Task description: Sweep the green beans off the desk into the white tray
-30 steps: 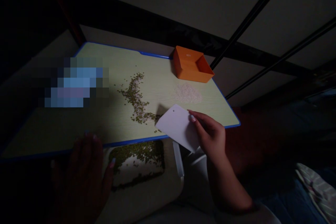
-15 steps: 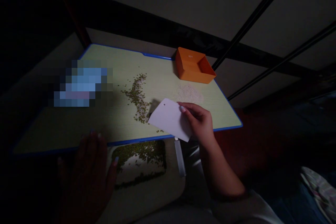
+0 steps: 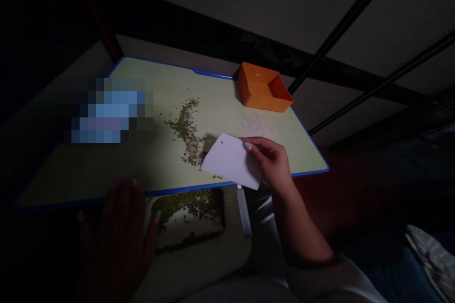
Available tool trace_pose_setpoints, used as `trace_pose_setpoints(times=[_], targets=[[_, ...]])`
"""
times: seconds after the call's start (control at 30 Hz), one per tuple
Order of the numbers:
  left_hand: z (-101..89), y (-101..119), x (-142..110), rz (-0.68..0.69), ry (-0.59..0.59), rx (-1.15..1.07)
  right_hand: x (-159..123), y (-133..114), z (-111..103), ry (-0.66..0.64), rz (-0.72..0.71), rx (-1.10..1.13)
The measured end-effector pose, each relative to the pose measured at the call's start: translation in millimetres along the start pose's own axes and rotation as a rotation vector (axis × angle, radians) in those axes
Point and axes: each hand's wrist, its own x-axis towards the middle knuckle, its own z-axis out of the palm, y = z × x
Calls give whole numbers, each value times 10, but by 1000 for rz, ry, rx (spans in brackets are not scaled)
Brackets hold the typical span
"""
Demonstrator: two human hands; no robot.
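Note:
A white flat scraper (image 3: 231, 158) with a small hole near one corner is pinched in my right hand (image 3: 272, 161), just above the table near its front edge. Left of the scraper lies a loose strip of small green beans (image 3: 187, 128), mixed with pale grains. A patch of pale grains (image 3: 258, 124) lies beyond my right hand. My left hand (image 3: 122, 227), in shadow, has its fingers spread at the front edge of the table. Beside its thumb is a pale tray (image 3: 234, 246) with many green beans (image 3: 199, 201) in its hollow.
An orange open box (image 3: 265, 90) stands at the table's back right. On the left of the blue-edged table (image 3: 156, 75) lies a blurred-out bluish item (image 3: 110, 113). A grey bar-shaped part (image 3: 243, 213) hangs under the front edge. Dark panelled walls rise behind.
The scraper has tilted slightly, its near corner shifting a little right and up with my right hand. My left hand and the bean piles look the same.

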Motion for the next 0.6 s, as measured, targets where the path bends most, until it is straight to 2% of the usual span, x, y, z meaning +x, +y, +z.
trace_pose_setpoints(times=[0.4,0.53,0.6], targets=[[-31,-2,0,22,22,-6,1,-60,83,-125,-4,40],[-21,5,-6,34,30,2,-58,-96,34,-204,-32,62],[-28,8,-3,40,38,1,-143,-128,-42,-180,-63,49]])
